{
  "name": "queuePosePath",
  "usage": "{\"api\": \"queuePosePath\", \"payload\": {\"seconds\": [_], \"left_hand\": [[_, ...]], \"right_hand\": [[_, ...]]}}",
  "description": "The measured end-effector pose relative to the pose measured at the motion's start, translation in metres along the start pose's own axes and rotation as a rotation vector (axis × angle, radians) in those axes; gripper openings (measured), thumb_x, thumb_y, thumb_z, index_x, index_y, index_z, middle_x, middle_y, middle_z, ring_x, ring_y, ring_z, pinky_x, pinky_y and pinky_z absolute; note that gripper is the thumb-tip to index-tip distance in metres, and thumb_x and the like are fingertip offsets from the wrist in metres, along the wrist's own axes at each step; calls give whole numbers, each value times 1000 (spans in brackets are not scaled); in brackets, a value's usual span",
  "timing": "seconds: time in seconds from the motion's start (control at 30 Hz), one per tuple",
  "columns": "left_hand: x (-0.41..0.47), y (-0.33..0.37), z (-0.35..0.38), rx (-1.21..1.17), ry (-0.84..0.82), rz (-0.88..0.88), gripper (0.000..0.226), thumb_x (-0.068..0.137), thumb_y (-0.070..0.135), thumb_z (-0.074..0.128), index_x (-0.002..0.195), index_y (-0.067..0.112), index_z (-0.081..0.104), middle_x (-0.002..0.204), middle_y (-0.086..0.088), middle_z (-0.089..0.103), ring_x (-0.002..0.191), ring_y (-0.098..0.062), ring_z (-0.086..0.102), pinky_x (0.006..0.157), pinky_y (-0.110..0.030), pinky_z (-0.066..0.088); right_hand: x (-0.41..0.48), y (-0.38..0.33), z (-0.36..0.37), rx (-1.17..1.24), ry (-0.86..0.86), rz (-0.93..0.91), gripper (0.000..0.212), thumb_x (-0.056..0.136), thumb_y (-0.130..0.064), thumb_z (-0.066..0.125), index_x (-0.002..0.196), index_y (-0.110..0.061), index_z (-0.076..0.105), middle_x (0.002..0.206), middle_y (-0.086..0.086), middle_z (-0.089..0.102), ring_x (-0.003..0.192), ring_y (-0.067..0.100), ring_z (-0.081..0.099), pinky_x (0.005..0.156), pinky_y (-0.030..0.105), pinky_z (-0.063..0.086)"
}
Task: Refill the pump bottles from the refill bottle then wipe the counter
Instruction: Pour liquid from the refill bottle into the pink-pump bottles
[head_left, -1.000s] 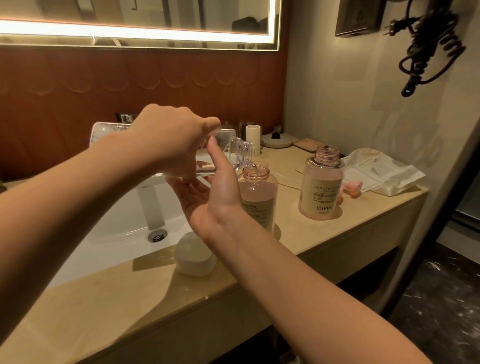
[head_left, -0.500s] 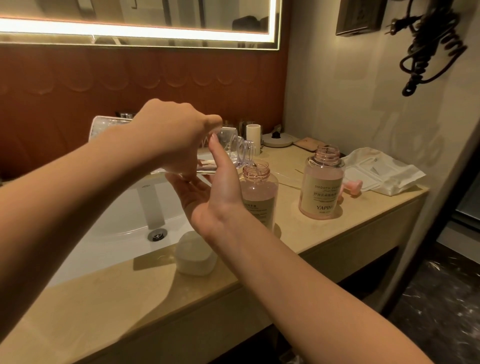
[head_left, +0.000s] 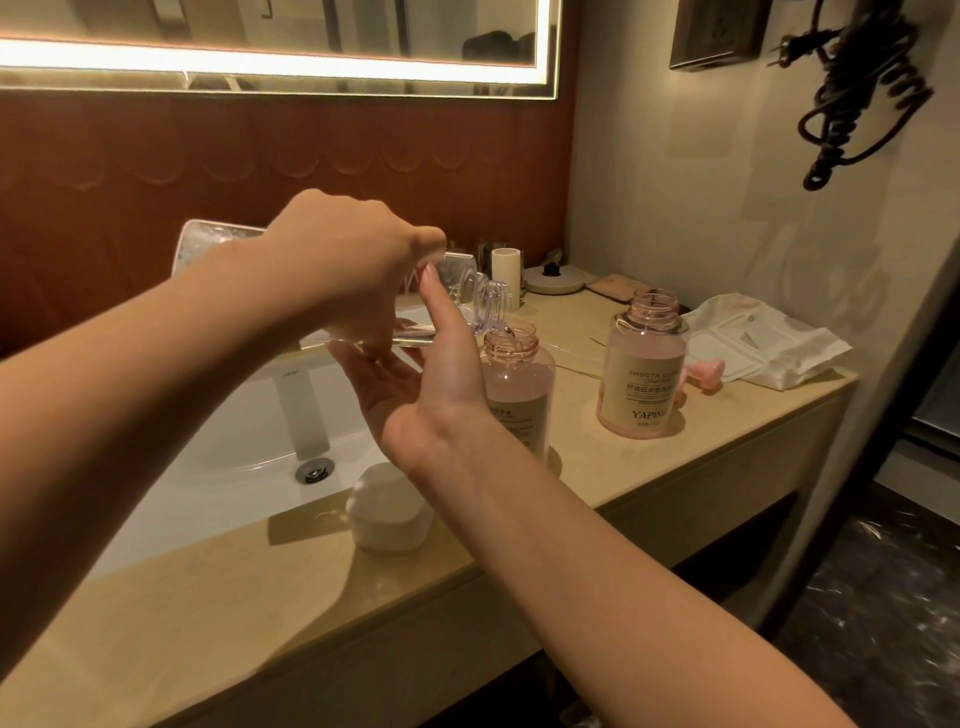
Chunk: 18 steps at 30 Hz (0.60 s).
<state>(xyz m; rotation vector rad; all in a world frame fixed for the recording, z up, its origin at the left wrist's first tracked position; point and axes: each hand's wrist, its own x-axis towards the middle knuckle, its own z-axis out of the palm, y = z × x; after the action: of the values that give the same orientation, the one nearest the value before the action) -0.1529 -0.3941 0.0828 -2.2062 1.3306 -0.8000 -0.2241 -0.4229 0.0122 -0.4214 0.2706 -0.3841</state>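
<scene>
Beige counter (head_left: 623, 470): pink bottle (head_left: 519, 402), 2nd pink bottle (head_left: 644, 379), white cap (head_left: 389, 512), white packet (head_left: 766, 348).

Bare counter (head_left: 576, 457) lies between near bottle (head_left: 519, 395) and far bottle (head_left: 644, 379); white box (head_left: 389, 512) stands front-left.

Since a second ago, left hand (head_left: 337, 270) slightly higher, refill bottle (head_left: 470, 293) tipped steeper over near pump bottle (head_left: 519, 387).

Clear plastic refill bottle (head_left: 470, 291), glossy counter (head_left: 597, 457)
</scene>
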Motion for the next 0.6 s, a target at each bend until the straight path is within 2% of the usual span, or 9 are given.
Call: {"api": "queuePosePath", "payload": {"seconds": [0.17,0.33,0.47,0.6], "left_hand": [[2,-2,1,3,7,17,77,73,39,76,136,27,34,68,4,46,56,-9,43,42,-21,31],[3,-2,0,-18,1,16,79,73,39,77,137,28,33,70,4,49,59,-11,46,42,-20,31],[4,-2,-1,-6,-11,13,82,71,41,78,138,28,33,67,5,46,58,-10,45,43,-21,33],[4,-1,-3,8,-20,11,82,70,43,78,138,29,33,67,6,46,58,-10,45,43,-21,33]], "right_hand": [[0,0,0,15,-1,7,39,81,-40,70,98,-8,54,94,19,59,98,29,65,88,33,54],[-2,-1,1,23,1,19,38,82,-41,69,91,-8,55,90,18,59,95,27,64,89,33,53],[0,-1,1,21,1,16,42,81,-42,69,101,-8,55,93,18,59,107,28,64,90,34,53],[1,-1,1,35,-4,12,51,81,-42,70,113,-6,56,100,18,59,109,29,63,89,33,54]]}}
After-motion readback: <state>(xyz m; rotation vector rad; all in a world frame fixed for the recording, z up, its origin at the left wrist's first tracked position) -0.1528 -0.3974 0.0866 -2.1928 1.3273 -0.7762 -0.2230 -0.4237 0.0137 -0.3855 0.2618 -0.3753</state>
